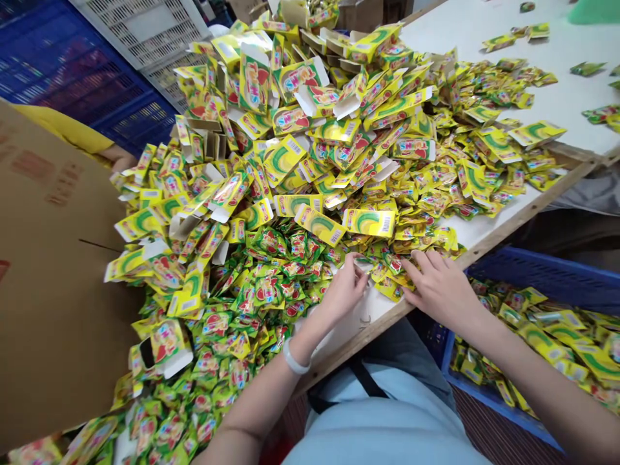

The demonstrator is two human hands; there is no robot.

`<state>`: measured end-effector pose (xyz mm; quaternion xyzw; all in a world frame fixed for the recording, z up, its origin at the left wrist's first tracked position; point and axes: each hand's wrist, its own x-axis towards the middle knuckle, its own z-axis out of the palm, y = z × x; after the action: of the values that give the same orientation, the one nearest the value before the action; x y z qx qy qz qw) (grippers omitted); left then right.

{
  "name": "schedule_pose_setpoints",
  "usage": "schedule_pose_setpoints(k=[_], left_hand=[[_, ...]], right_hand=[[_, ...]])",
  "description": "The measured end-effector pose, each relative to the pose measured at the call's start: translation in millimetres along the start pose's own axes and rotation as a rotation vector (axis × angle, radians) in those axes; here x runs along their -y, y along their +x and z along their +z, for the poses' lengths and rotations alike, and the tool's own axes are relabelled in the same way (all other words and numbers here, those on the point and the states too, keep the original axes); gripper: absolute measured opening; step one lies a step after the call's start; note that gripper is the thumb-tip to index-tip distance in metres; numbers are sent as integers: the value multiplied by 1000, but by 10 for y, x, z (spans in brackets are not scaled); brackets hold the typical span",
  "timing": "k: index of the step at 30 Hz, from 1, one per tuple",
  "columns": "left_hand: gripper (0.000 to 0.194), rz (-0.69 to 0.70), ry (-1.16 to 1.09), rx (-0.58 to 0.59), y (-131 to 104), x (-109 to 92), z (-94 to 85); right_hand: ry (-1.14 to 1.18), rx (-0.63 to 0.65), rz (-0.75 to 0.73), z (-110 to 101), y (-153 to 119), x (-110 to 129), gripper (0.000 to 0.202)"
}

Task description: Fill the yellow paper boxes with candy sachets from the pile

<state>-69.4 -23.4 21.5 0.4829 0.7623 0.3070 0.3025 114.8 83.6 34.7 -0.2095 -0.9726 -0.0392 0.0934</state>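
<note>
While the left fingers (349, 262) were curled, a narrow gap left between them, yellow sachets (389, 287) on the bench (349, 323) were touched by the spread right fingers (413, 270); whether anything was gripped by the left could not be told. Green sachets (264, 294) were heaped left of the left fingers, and boxes (369, 221) were piled beyond both. More boxes were contained in a crate (542, 271), right of the right fingers.

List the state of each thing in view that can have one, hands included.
Left hand: fingers curled, grip unclear
Right hand: at the packets, grip unclear
Packets: heaped, look sealed
Small cartons: piled; several with flaps open
Blue crate: open-topped, holding cartons
Wristband: worn
White table: partly covered
</note>
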Motion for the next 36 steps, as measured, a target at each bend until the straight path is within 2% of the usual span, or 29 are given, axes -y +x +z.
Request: schedule_pose_setpoints(k=[2,4,6,8,11,13,16,18,20,22,26,29,32,34,36], left_hand=[[33,27,26,-67,-49,-10,-73],[26,80,8,-119,-86,-25,-129],[27,130,-64,-168,-101,-36,-155],[33,142,-184,-183,-92,-37,-147],[43,78,-382,-107,-57,-16,-100],[50,-1,-505,-55,-44,2,-84],[56,-89,-654,-106,-73,5,-128],[56,-104,-691,-181,-122,-20,-186],[55,-108,-695,-211,-180,-63,-230],[53,-101,-694,-201,-234,-112,-241],[51,-58,-743,-187,-303,-176,-201],[51,-58,-738,-181,-324,-183,-194],[49,-77,-721,-221,-329,-165,-192],[46,-100,-721,-275,-334,-147,-165],[45,-103,-685,-298,-343,-132,-129]], right_hand=[[12,-38,-36,70,55,-64,24],[88,-110,-59,130,104,-134,24],[280,-183,-53,173,124,-174,27],[589,-207,-18,195,124,-162,30],[1041,-156,89,197,134,-64,31],[1244,-92,150,191,154,4,31],[1425,-21,249,173,176,28,30],[1489,-29,318,145,182,-2,28],[1515,-52,322,100,194,-30,26],[1459,-69,239,45,224,-24,22],[1197,-150,29,-26,316,67,17],[1125,-189,-39,-3,354,116,19],[1141,-244,68,58,336,156,15],[1226,-246,219,95,307,215,33],[1422,-121,313,125,281,305,56]])
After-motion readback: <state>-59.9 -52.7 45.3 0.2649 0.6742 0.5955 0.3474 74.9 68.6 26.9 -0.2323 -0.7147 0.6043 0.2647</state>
